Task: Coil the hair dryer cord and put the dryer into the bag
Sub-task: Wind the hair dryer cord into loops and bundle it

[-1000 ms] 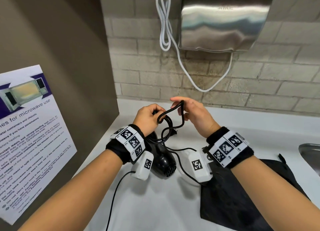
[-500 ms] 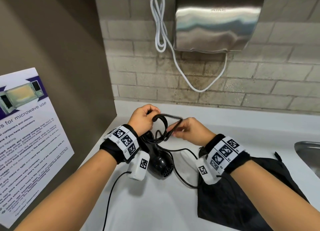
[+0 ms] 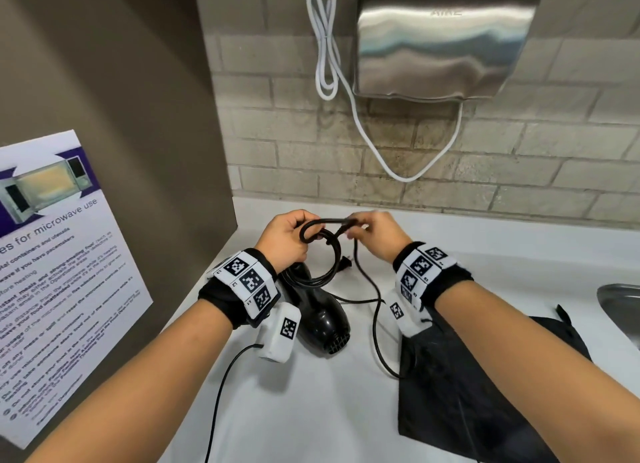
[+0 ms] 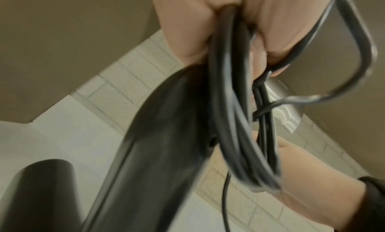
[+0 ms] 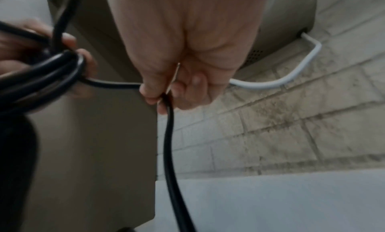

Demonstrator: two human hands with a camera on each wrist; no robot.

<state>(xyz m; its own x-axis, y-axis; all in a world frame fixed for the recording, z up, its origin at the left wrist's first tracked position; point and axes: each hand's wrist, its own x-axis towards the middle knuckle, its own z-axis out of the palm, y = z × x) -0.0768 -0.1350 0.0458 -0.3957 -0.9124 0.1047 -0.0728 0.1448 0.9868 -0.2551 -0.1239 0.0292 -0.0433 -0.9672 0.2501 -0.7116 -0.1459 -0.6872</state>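
Here the fingers of the left hand (image 3: 289,235) curl round several loops of the black cord (image 3: 330,258), the bundle gathered in its fist — the left wrist view is blurred, so the loop count is unclear. The right hand (image 3: 375,235) pinches a single strand between thumb and fingertips, just beside the left. Below the left hand the black hair dryer (image 3: 320,312) hangs or rests by the white counter (image 3: 311,410); loose cord trails across it to the black bag (image 3: 485,386) — lying flat under the right forearm.
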